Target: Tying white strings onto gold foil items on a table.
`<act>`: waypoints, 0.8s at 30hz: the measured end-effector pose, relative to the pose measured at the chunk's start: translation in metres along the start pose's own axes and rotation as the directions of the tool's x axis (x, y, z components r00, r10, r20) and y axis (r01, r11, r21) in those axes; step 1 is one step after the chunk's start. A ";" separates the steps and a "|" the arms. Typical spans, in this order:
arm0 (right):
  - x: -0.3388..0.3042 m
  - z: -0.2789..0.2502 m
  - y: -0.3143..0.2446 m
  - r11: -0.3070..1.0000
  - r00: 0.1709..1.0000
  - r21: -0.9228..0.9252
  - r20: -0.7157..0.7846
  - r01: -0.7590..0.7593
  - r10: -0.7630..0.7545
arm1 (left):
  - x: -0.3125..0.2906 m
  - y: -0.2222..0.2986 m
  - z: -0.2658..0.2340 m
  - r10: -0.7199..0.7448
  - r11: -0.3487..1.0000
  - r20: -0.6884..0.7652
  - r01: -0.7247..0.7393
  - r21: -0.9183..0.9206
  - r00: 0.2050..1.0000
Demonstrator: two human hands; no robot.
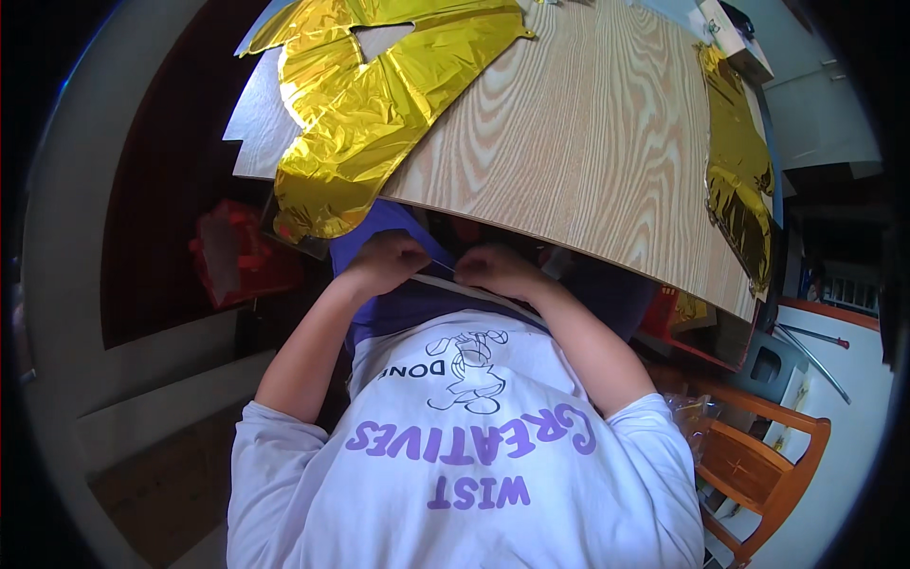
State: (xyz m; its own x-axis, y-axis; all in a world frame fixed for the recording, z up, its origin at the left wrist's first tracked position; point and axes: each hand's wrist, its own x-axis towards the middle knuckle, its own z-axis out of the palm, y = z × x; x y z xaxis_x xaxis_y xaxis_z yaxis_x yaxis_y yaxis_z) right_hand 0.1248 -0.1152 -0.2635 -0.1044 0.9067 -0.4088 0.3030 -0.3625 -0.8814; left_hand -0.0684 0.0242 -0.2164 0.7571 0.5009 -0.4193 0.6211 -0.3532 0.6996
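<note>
Just below the table's near edge, over my lap, my left hand point(387, 262) and my right hand point(500, 271) face each other a short way apart. Both have their fingers pinched together. A thin whitish strand point(438, 263) stretches between the fingertips; it is too fine to tell what it is made of. Above my left hand, a flat, crinkled gold foil balloon point(379, 114) lies on the table point(559, 133), one end hanging over the near edge. Neither hand touches it.
More gold foil point(739, 156) drapes over the table's right edge, near a pale box point(735, 43). A red bag point(242, 251) sits low on the left. At the lower right stands a wooden chair point(763, 460).
</note>
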 end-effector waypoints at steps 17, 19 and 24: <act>-0.126 -0.025 -0.156 0.857 0.762 0.004 -0.459 0.515 -0.456 | -0.085 0.163 -0.063 0.791 0.569 0.030 -0.754 0.330 0.610; -0.124 -0.018 -0.168 0.573 0.853 0.634 -0.342 0.518 -0.393 | -0.092 0.187 -0.077 0.818 0.500 0.092 -0.781 0.373 0.568; -0.126 -0.024 -0.170 0.536 0.914 0.826 0.067 0.174 -0.400 | -0.092 0.214 -0.116 0.817 0.508 0.050 -0.759 0.406 0.574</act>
State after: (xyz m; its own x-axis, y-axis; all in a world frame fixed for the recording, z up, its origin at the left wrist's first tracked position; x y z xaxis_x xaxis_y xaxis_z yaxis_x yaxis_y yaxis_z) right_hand 0.1089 -0.1624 -0.0571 -0.2797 0.9594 -0.0372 -0.6381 -0.2147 -0.7394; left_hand -0.0286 -0.0062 0.0388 0.9523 -0.0404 0.3024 -0.1768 -0.8810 0.4389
